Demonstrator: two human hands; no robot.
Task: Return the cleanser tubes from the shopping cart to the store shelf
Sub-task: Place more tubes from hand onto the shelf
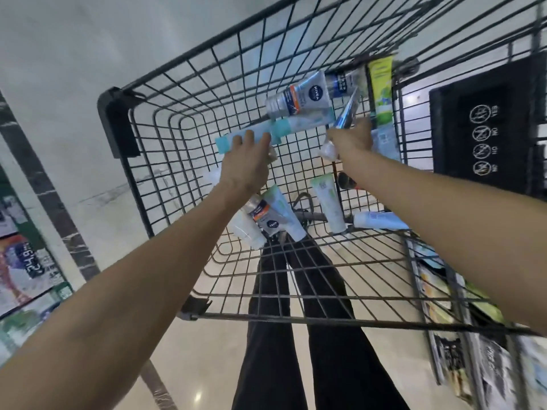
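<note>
Fingers [251, 137] of both hands hide behind tubes [299, 99] in the cart [165, 93].

Single head view — steeply downward, close above shopping cart [165, 202], wide-angle.

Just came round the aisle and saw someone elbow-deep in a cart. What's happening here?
A person is reaching both arms into a black wire shopping cart scattered with cleanser tubes. The left hand grips a long teal and white tube; the right hand holds a shiny silver-blue tube. A grey Nivea tube and a green tube lie beyond; several more lie nearer the person.
</note>
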